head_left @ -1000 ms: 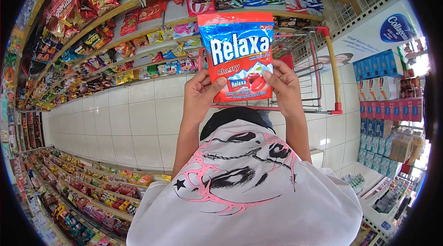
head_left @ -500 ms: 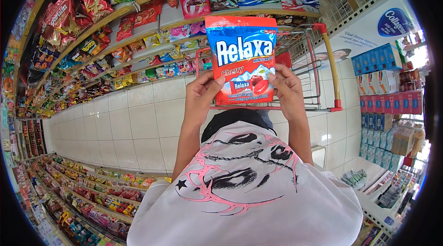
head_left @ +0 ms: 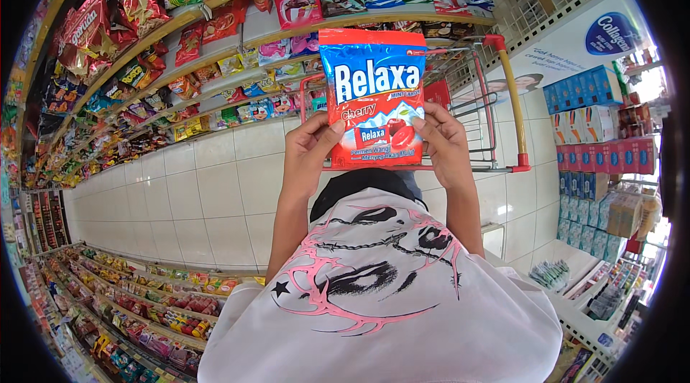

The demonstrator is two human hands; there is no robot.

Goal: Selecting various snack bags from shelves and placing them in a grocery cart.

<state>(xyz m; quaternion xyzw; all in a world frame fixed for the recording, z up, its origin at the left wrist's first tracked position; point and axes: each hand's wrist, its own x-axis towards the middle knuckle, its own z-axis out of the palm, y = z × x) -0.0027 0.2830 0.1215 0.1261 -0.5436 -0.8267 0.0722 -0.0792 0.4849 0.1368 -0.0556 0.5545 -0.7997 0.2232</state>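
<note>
A red and blue candy bag with a picture of cherries is held upright in front of me. My left hand pinches its left edge near the bottom, thumb on the front. My right hand grips the right edge in the same way. Just beyond the bag stands a metal shopping cart with red corners and a yellow bar, partly hidden by the bag and my hands.
Shelves of snack bags line the top and upper left. Rows of small packets fill shelves at the lower left. Stacked coloured boxes stand on the right below a sign. A tiled floor runs between.
The bag has shifted slightly right and down in the view since a second ago, still between both hands. The surrounding shelves have shifted slightly in the view.
</note>
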